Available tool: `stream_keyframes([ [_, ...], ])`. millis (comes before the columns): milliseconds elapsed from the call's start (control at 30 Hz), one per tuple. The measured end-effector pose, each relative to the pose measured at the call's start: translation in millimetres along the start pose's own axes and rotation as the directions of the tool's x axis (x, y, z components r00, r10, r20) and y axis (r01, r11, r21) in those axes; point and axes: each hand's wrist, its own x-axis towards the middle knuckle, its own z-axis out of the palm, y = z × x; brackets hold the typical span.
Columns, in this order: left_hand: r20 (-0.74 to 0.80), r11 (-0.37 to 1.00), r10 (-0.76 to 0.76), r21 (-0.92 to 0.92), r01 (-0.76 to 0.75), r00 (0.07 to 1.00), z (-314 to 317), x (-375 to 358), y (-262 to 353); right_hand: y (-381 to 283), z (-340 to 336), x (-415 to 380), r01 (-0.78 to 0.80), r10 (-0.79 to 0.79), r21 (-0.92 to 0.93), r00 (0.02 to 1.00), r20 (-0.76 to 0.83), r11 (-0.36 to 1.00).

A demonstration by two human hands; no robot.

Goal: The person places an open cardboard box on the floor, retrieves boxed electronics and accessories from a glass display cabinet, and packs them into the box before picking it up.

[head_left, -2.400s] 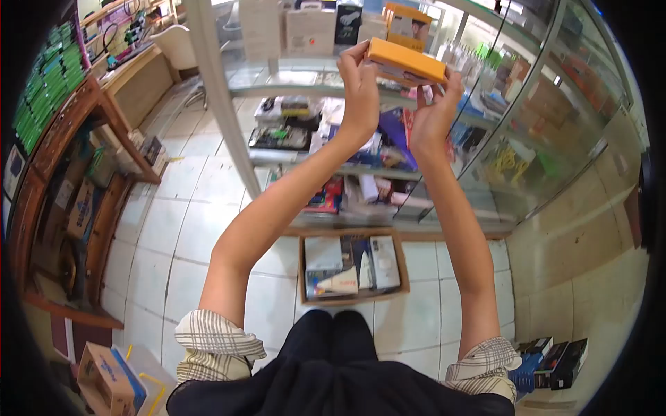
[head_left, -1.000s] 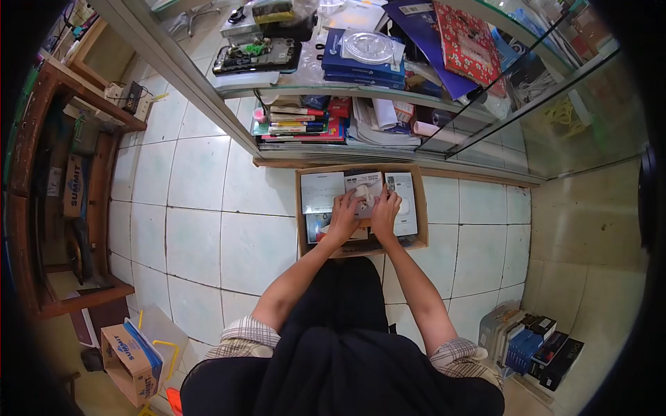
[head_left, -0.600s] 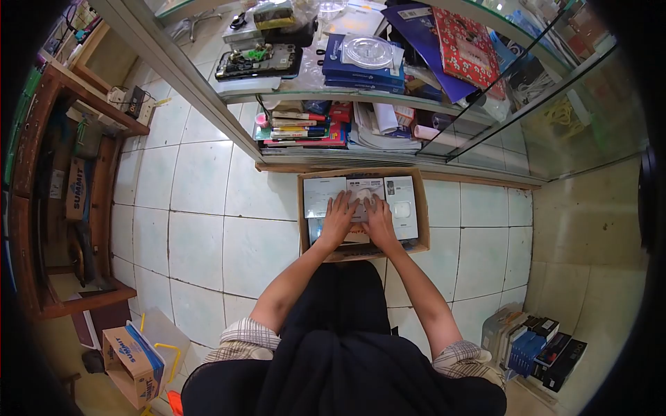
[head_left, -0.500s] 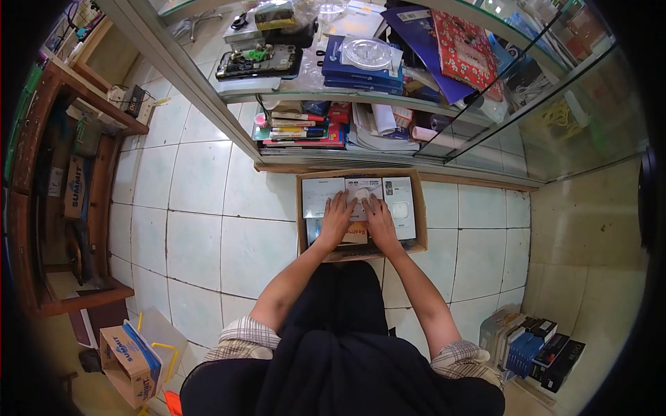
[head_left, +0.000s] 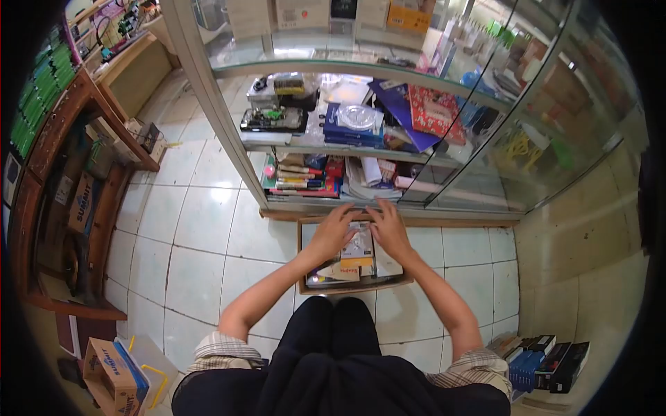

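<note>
A cardboard box [head_left: 303, 243] with flat packages packed in it stands on the tiled floor in front of a glass cabinet. My left hand [head_left: 336, 231] is over its far left part, fingers spread toward the far edge. Beside it my right hand [head_left: 387, 229] lies over the far right part, its fingers also apart. Neither hand holds anything visible. Between the hands shows a grey-white package [head_left: 358, 244], and nearer to me an orange-and-cream package [head_left: 340, 271]. Whether the fingertips touch the box's far edge is hard to tell.
The glass cabinet's lower rail [head_left: 451, 214] runs just behind the box. Its shelves hold blue packs [head_left: 354, 133], a red patterned folder [head_left: 433, 111] and markers [head_left: 300, 176]. A wooden cabinet [head_left: 83, 90] stands left; dark boxes [head_left: 565, 367] are at lower right.
Both hands have moved forward from the middle packages to the box's far side. The view has tilted up, showing more of the glass cabinet's upper shelf.
</note>
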Motion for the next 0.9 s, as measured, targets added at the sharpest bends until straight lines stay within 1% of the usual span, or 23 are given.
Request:
stream_keyframes([
  [33, -0.011, 0.994, 0.016, -0.104, -0.017, 1.000, -27.5, 14.9, 19.6, -6.1, -28.1, 18.2, 0.034, -0.034, -0.004, 0.998, -0.051, 0.999],
  [100, -0.176, 0.973, 0.178, -0.114, -0.200, 0.968, -75.8, 47.6, 52.9, -23.3, -86.6, 54.6, 0.153, -0.137, 0.037, 0.954, -0.265, 0.988],
  [133, -0.238, 0.963, 0.189, -0.144, -0.227, 0.953, -97.6, 62.8, 69.7, -31.7, -114.5, 69.6, 0.163, -0.144, 0.034, 0.937, -0.318, 0.986],
  [200, -0.364, 0.935, 0.273, -0.120, -0.335, 0.891, -133.6, 91.9, 91.2, -47.0, -163.1, 96.7, 0.183, -0.164, 0.014, 0.910, -0.382, 0.983],
  [233, -0.448, 0.911, 0.304, -0.122, -0.395, 0.841, -146.9, 108.7, 100.7, -54.0, -184.4, 110.0, 0.211, -0.168, 0.044, 0.872, -0.459, 0.976],
  [267, -0.479, 0.896, 0.275, -0.187, -0.404, 0.833, -159.6, 124.0, 110.1, -56.1, -199.4, 124.3, 0.242, -0.168, 0.071, 0.829, -0.534, 0.968],
  [300, -0.506, 0.875, 0.244, -0.254, -0.413, 0.828, -169.6, 140.3, 116.1, -54.4, -209.3, 140.3, 0.248, -0.181, 0.053, 0.819, -0.544, 0.967],
  [367, -0.563, 0.889, 0.265, -0.173, -0.425, 0.783, -179.7, 182.1, 113.0, -48.7, -225.8, 174.1, 0.268, -0.237, -0.048, 0.738, -0.632, 0.962],
  [400, -0.597, 0.884, 0.283, -0.141, -0.446, 0.751, -179.7, 209.4, 105.7, -39.3, -228.4, 192.4, 0.268, -0.244, -0.061, 0.731, -0.637, 0.962],
  [467, -0.625, 0.888, 0.308, -0.081, -0.452, 0.718, -175.4, 263.4, 90.0, -7.8, -222.6, 237.7, 0.180, -0.059, 0.095, 0.699, -0.713, 0.979],
  [500, -0.642, 0.897, 0.325, -0.025, -0.442, 0.695, -172.9, 286.4, 80.9, 7.8, -220.0, 263.5, 0.180, -0.061, 0.088, 0.689, -0.722, 0.980],
  [533, -0.634, 0.889, 0.341, -0.022, -0.457, 0.694, -171.0, 305.4, 71.2, 25.3, -216.4, 288.0, 0.057, 0.115, 0.205, 0.668, -0.735, 0.977],
  [567, -0.596, 0.914, 0.330, 0.009, -0.405, 0.732, -169.4, 324.4, 63.1, 42.4, -213.0, 304.8, -0.061, 0.285, 0.318, 0.621, -0.730, 0.946],
  [600, -0.570, 0.933, 0.318, 0.046, -0.358, 0.757, -169.0, 345.8, 58.3, 53.7, -213.1, 321.2, -0.129, 0.381, 0.386, 0.600, -0.703, 0.914],
  [633, -0.580, 0.923, 0.338, 0.052, -0.380, 0.741, -167.3, 366.2, 52.3, 67.7, -214.1, 340.6, -0.186, 0.469, 0.452, 0.577, -0.669, 0.873],
  [667, -0.529, 0.957, 0.287, 0.121, -0.263, 0.799, -164.8, 382.4, 42.6, 82.5, -213.3, 357.4, -0.182, 0.529, 0.526, 0.550, -0.646, 0.831],
  [700, -0.481, 0.970, 0.220, 0.199, -0.139, 0.849, -163.9, 399.1, 31.0, 100.0, -211.5, 375.9, -0.168, 0.522, 0.525, 0.547, -0.654, 0.835],
  [733, -0.439, 0.968, 0.208, 0.218, -0.121, 0.874, -163.9, 412.1, 22.8, 115.9, -210.3, 389.9, -0.223, 0.563, 0.541, 0.549, -0.618, 0.811],
  [767, -0.433, 0.968, 0.209, 0.221, -0.122, 0.877, -161.6, 424.5, 15.0, 132.4, -207.8, 401.8, -0.284, 0.608, 0.555, 0.547, -0.575, 0.781],
  [800, -0.454, 0.958, 0.197, 0.277, -0.072, 0.869, -159.5, 431.9, 11.6, 137.8, -210.1, 408.9, -0.326, 0.657, 0.590, 0.547, -0.520, 0.739],
  [833, -0.476, 0.944, 0.184, 0.329, -0.019, 0.860, -156.9, 438.1, 8.2, 143.0, -211.9, 414.6, -0.335, 0.662, 0.590, 0.544, -0.515, 0.734],
  [867, -0.469, 0.946, 0.175, 0.323, -0.017, 0.865, -155.6, 443.7, 4.8, 147.2, -212.3, 418.9, -0.329, 0.662, 0.592, 0.535, -0.525, 0.736],
  [900, -0.445, 0.936, 0.133, 0.351, 0.035, 0.885, -157.7, 449.1, 3.5, 151.0, -211.8, 422.6, -0.321, 0.659, 0.593, 0.526, -0.537, 0.739],
])
